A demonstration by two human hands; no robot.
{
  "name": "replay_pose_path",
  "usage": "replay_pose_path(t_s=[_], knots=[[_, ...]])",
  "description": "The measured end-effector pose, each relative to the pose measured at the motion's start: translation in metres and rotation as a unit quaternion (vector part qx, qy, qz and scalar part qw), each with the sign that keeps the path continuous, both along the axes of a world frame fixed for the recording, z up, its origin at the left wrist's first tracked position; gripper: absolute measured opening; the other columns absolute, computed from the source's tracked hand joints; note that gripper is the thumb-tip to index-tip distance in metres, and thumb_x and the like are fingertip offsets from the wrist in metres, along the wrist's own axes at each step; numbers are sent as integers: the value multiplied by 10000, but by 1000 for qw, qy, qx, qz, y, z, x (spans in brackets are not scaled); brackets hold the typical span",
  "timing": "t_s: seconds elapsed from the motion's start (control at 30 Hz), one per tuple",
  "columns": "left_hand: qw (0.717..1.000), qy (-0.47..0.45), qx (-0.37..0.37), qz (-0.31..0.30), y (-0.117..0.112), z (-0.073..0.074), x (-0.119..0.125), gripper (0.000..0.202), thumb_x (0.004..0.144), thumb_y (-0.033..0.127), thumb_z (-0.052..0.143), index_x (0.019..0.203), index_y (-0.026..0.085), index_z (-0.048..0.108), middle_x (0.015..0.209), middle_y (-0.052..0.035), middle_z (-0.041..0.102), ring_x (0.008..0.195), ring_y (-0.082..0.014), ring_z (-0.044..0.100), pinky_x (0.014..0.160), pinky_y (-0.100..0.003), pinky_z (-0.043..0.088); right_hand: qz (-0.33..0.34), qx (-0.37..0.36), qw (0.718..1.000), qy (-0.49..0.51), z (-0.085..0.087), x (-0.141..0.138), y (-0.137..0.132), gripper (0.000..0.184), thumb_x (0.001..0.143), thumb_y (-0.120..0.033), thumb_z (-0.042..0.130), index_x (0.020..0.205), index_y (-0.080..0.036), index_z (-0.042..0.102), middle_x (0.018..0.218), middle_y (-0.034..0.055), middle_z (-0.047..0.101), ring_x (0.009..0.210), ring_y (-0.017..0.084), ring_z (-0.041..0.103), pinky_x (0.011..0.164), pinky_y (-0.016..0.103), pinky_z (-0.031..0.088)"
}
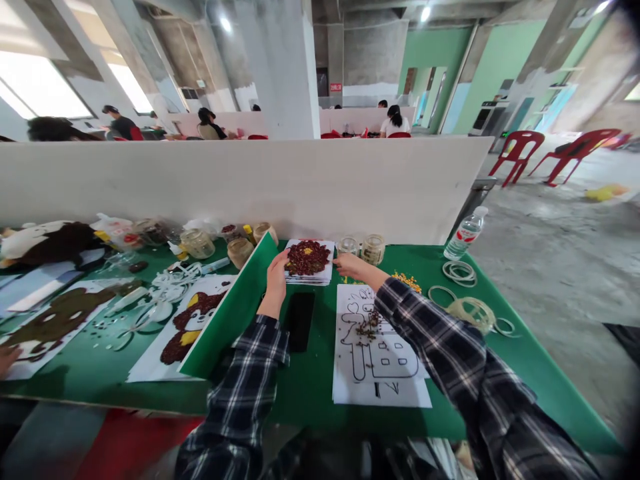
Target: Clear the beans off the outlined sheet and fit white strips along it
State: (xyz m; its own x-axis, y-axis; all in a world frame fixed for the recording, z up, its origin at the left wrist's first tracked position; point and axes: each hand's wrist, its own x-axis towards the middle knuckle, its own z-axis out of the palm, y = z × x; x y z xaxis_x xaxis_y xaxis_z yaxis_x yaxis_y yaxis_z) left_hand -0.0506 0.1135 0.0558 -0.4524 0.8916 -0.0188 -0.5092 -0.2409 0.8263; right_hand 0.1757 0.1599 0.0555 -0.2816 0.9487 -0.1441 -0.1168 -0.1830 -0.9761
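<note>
A white sheet (323,275) heaped with dark red beans (307,257) lies at the back of the green table (530,353). My left hand (277,275) grips the sheet's left edge, fingers closed on it. My right hand (350,266) rests at the sheet's right edge, fingers curled, and what they hold is unclear. In front lies a white paper with an outlined drawing (380,357), a small cluster of beans (369,325) stuck on its upper part. A black phone (299,320) lies beside my left forearm.
Two small glass jars (373,249) stand behind my right hand; yellow grains (409,281), tape rings (459,271) and a water bottle (465,233) lie right. A green divider (225,320) separates a neighbour's bean pictures (187,327) and jars. A white partition (250,180) backs the table.
</note>
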Motion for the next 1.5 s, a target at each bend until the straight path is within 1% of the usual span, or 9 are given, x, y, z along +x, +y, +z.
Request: replay_pose_path(t_s=[0.13,0.23,0.37,0.5,0.63,0.9,1.17,1.3,1.5], knots=[[991,95,-8,-97,-45,30,12,203,774,75,607,920,165,716,1119,-59,691,1230,-216,535,1137,-362,304,40,-16,998,-40,17,47,-26,192,858,-93,545,980,-181,664,955,47,692,833,192,621,752,352,527],[971,153,-40,-179,-92,34,22,232,769,61,623,960,158,713,1157,-86,675,1259,-237,512,1154,-357,269,69,28,991,-108,22,82,-54,234,752,-65,644,954,-171,697,1026,72,696,863,226,622,782,357,513],[963,152,-103,-196,-161,-10,45,317,741,13,606,986,185,709,1199,-104,656,1347,-241,415,1185,-348,186,43,102,978,-176,2,116,-103,317,705,-163,734,1019,-196,708,1132,100,672,995,291,609,911,437,464],[889,387,-78,-233,-209,-72,70,526,744,202,678,1259,257,584,1494,-83,392,1419,-262,282,1200,-420,104,-2,112,976,-189,-34,131,-137,349,734,-218,693,1082,-214,674,1189,106,653,1045,274,614,960,455,448],[814,534,-26,-227,-210,-98,81,534,822,219,511,1355,239,498,1529,-73,323,1435,-218,242,1204,-424,85,-75,152,968,-185,-65,132,-143,268,779,-231,613,1040,-190,659,1100,92,682,1004,222,628,960,430,458],[841,477,-35,-253,-186,-97,86,552,764,116,421,1238,323,612,1441,7,470,1376,-192,373,1204,-416,149,-120,186,963,-156,-99,141,-137,318,804,-260,539,1101,-185,625,1025,81,686,957,202,633,905,396,482],[814,530,-42,-234,-188,-105,82,492,841,184,421,1258,386,586,1526,65,330,1374,-215,375,1185,-379,245,-117,177,962,-170,-96,139,-139,269,805,-297,540,1027,-188,648,964,70,690,890,194,629,850,360,486],[801,569,-45,-177,-189,-105,75,377,895,274,450,1232,352,603,1474,18,429,1337,-221,433,1162,-380,310,-112,172,960,-188,-95,139,-141,265,817,-306,535,1022,-183,648,953,64,692,854,184,621,819,347,490],[784,619,-23,-43,-206,-84,61,343,955,356,427,1260,257,546,1297,-55,579,1189,-205,559,1014,-377,480,-96,189,954,-213,-96,141,-142,255,838,-280,511,1037,-186,639,991,53,690,851,165,622,818,329,492]])
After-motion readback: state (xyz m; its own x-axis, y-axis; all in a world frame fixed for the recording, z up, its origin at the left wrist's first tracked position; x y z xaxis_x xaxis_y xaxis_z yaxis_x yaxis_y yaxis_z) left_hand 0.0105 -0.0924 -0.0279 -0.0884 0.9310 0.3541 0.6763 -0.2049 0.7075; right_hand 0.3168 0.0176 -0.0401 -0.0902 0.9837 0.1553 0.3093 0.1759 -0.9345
